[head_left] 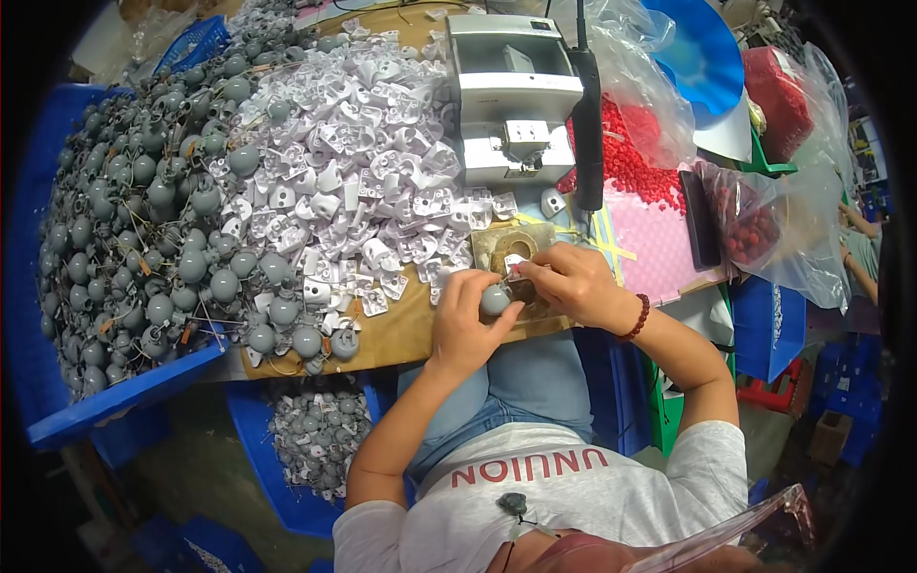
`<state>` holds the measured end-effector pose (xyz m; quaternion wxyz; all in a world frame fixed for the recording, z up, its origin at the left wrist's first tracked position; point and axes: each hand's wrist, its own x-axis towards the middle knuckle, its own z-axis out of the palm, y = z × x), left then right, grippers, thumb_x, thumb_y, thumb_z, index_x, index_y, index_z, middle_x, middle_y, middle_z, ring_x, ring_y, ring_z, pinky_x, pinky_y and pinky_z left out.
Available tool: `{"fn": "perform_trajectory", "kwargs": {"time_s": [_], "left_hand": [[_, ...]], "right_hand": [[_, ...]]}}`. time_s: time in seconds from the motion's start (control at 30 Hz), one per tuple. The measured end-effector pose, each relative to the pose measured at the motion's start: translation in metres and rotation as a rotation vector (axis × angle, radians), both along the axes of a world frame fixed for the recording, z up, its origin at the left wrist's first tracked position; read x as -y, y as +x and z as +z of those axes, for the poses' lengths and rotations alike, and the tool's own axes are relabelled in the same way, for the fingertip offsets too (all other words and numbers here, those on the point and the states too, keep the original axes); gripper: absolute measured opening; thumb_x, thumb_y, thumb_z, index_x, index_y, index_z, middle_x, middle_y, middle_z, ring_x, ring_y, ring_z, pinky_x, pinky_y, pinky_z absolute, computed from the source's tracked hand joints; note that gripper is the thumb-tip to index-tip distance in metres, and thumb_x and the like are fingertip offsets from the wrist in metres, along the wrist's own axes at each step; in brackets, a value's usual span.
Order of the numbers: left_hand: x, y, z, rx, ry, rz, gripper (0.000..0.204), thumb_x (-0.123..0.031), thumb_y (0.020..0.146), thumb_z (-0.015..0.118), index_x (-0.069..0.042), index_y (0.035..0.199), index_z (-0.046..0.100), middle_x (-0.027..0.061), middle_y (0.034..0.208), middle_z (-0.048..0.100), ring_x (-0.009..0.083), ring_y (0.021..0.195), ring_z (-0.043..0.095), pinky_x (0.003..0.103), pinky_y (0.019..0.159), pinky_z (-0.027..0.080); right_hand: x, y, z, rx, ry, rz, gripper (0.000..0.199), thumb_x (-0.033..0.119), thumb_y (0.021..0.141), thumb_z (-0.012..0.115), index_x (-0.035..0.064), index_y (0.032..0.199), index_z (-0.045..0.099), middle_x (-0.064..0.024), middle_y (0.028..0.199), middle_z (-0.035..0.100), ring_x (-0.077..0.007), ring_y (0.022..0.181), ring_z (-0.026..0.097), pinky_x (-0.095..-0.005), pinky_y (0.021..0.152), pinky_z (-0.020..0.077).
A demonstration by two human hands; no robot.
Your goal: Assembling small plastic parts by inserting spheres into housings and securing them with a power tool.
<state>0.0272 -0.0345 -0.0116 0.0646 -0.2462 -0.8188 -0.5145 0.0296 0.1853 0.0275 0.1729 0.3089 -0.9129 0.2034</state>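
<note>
So both hands are working right at the near edge of the surface, which looks like brown cardboard or board laid over a bench. The left hand has its fingers curled around a small grey ball-shaped part, holding it from the left and underneath, and the right hand is pinching a little white plastic piece right above that ball, so close they look to be touching, though I can't tell if they're actually joined. Both hands sit just over a worn metal plate on the surface. There's a red bead bracelet on the right wrist. To the left is a huge heap of white plastic brackets, and further left an even bigger pile of the same grey ball parts spilling over a blue crate. Straight ahead of the hands is a small grey benchtop machine with a black tool hanging in front of it. Off to the right are clear bags of small red pieces and a pink foam sheet. Another blue bin down below the surface holds more grey and white parts.
</note>
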Motion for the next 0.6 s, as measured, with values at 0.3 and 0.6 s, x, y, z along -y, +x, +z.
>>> {"fn": "perform_trajectory", "kwargs": {"time_s": [0.3,0.6], "left_hand": [[-0.008,0.001,0.008,-0.074,-0.093,-0.022,0.042,-0.018,0.074,0.084,-0.006,0.109,0.064,0.0111,0.105,0.061,0.0319,0.097,0.058,0.043,0.086,0.047],[-0.012,0.006,0.014,0.095,-0.089,0.003,0.038,-0.017,0.076,0.082,-0.003,0.107,0.064,0.0143,0.106,0.061,0.0340,0.098,0.059,0.044,0.086,0.049]], "right_hand": [[-0.003,-0.006,0.002,0.053,0.135,0.087,0.036,0.016,0.077,0.068,0.0060,0.110,0.067,-0.0058,0.091,0.058,-0.0227,0.081,0.062,-0.0349,0.064,0.0530],[-0.001,-0.003,0.009,0.160,0.232,0.116,0.032,0.015,0.078,0.066,0.0012,0.107,0.067,-0.0079,0.101,0.058,-0.0221,0.087,0.062,-0.0341,0.065,0.0548]]}}
